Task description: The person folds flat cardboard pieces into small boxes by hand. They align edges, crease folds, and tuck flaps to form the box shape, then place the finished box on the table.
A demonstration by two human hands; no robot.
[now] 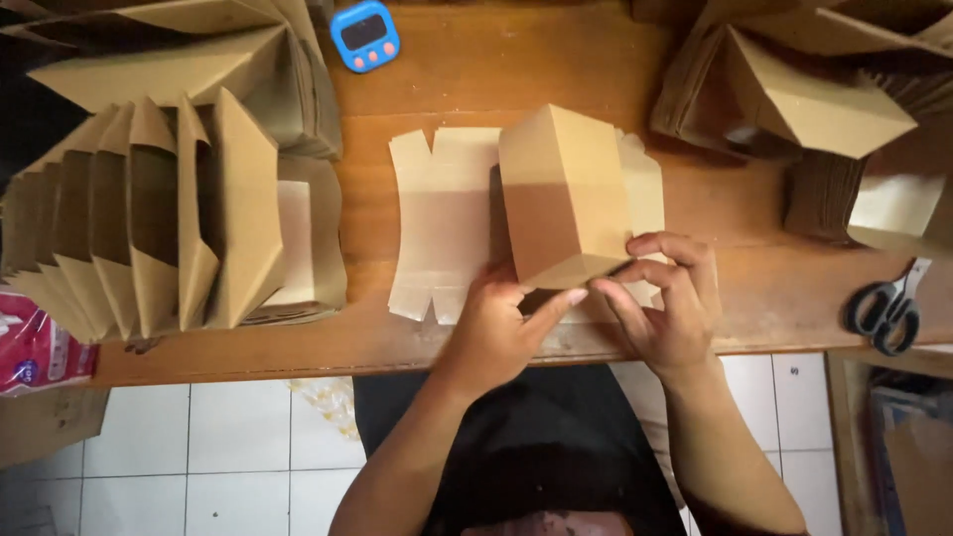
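Both hands' fingers (635, 273) pinching carton (566, 194)

Brown paper box (561, 194), blue timer (364, 35), black-handled scissors (886, 310).

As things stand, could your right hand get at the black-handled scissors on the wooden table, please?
Probably yes: the right hand pinches the brown cardboard box, but bare table lies between it and the black-handled scissors.

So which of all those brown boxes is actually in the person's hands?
The half-folded box at the table's middle, over a flat white sheet; both hands pinch its near edge. The others sit stacked at the sides.
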